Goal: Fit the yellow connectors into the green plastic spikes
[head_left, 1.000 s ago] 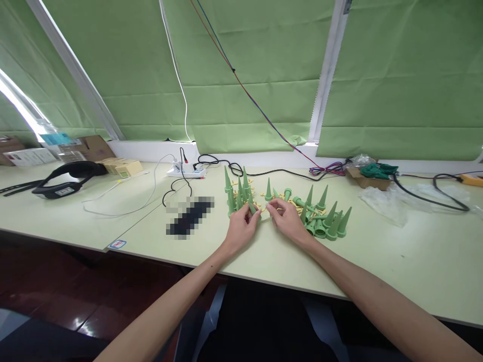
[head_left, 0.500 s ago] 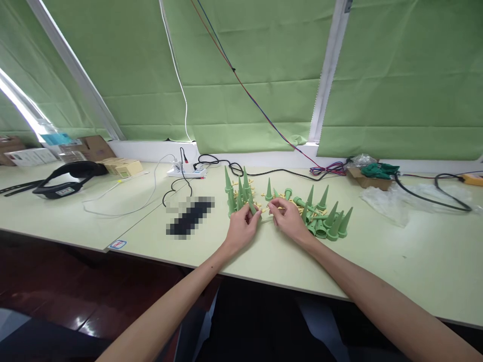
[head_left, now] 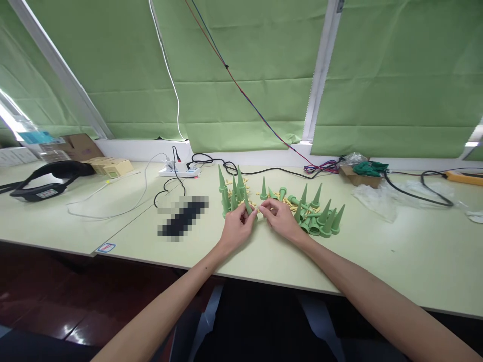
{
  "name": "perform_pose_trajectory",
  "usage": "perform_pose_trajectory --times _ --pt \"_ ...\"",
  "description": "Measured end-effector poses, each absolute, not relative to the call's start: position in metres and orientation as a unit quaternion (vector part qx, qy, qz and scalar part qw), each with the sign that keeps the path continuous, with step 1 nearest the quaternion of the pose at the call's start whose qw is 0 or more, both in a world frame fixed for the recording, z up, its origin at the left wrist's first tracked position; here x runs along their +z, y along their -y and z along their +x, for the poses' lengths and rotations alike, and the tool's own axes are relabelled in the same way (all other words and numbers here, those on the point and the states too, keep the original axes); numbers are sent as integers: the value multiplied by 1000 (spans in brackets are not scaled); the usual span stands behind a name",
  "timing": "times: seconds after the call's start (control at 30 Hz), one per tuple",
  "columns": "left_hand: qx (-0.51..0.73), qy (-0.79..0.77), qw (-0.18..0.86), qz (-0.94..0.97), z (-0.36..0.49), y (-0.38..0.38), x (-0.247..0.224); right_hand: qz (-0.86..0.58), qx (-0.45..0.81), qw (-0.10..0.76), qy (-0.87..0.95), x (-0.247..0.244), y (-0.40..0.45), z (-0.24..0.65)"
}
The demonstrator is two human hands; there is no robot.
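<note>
Over a pale table [head_left: 264, 261], midway along and in from its front edge, a person's left hand [head_left: 237, 226] grips a green plastic spike [head_left: 247, 203] that tilts, point up, while the right hand [head_left: 278, 218], thumb and forefinger nearly meeting, pinches a small yellow plastic piece [head_left: 257, 210] at its base. Upright spikes [head_left: 234, 193] crowd beyond the left hand; a mixed heap of spikes [head_left: 320, 221] spreads past the right, toward the table's right edge. Good handling here would likely mean holding the spike steady low on its collar, lining the yellow piece up straight and pressing gently, without twisting, so that neither slips. Compared with half a second earlier, the right fingertips sit closer to the left thumb, narrowing the gap, and the whole scene lies farther left in view. The grips look unchanged.
</note>
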State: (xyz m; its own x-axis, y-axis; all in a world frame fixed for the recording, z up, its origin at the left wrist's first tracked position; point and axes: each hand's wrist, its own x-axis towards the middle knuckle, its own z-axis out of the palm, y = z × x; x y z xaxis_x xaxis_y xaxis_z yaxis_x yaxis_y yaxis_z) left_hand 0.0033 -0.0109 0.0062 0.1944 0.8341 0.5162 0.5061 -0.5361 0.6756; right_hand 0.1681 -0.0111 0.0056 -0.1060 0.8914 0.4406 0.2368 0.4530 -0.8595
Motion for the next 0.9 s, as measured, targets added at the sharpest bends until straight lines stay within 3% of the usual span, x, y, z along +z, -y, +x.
perform_pose_trajectory --times 0.57,0.9 --pt "448 -448 160 757 3 10 8 -413 315 525 674 8 11 167" --pt "443 -450 140 763 3 11 9 -398 255 526 707 5 8 168"
